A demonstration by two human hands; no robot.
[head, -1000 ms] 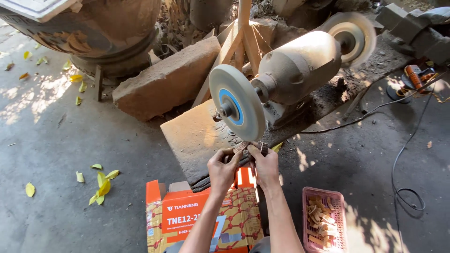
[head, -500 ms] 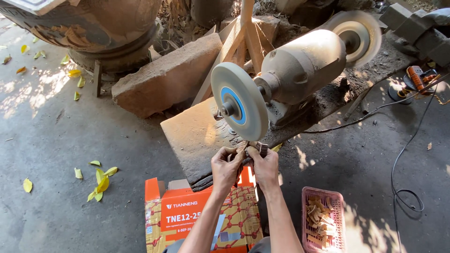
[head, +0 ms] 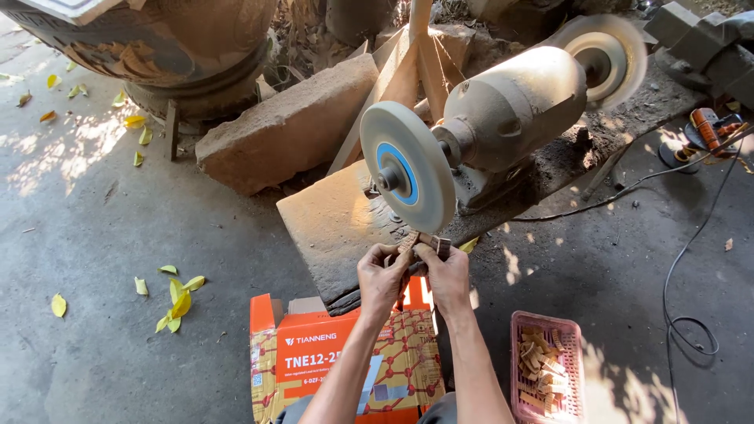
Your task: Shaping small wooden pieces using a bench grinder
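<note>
Both hands, left hand [head: 382, 275] and right hand [head: 448, 275], pinch a small wooden piece [head: 420, 242] up under the grinding wheel [head: 407, 166] at the stone slab [head: 330, 228]'s front edge for steadiness.

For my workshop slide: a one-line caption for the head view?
Both hands, left hand and right hand, hold a small wooden piece beneath a bench grinder's wheel.

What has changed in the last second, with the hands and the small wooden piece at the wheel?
Hardly anything. Both hands, left hand and right hand, still hold the small wooden piece just under the grinding wheel. The pink basket and orange box stayed put.
</note>
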